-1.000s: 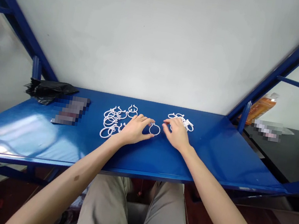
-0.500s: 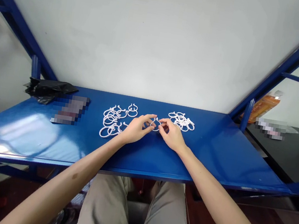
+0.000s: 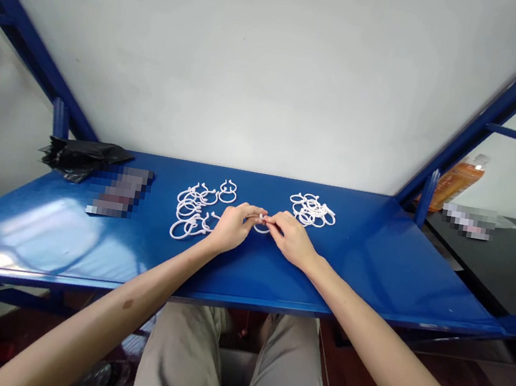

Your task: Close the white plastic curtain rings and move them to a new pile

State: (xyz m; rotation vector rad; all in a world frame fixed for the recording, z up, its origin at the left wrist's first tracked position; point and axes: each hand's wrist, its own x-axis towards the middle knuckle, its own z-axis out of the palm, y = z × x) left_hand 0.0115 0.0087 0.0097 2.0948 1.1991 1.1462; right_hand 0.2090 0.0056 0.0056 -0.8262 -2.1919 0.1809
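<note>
- Our left hand: fingertips closed on a ring.
- Our right hand: same ring, likewise pinched.
- From it: open rings, nine o'clock; heaped rings, two.

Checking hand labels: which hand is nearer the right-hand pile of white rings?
Right. The right hand is just on the person's side of the pile; the left hand is farther off, leftward, past the ring at both hands' fingertips.
</note>
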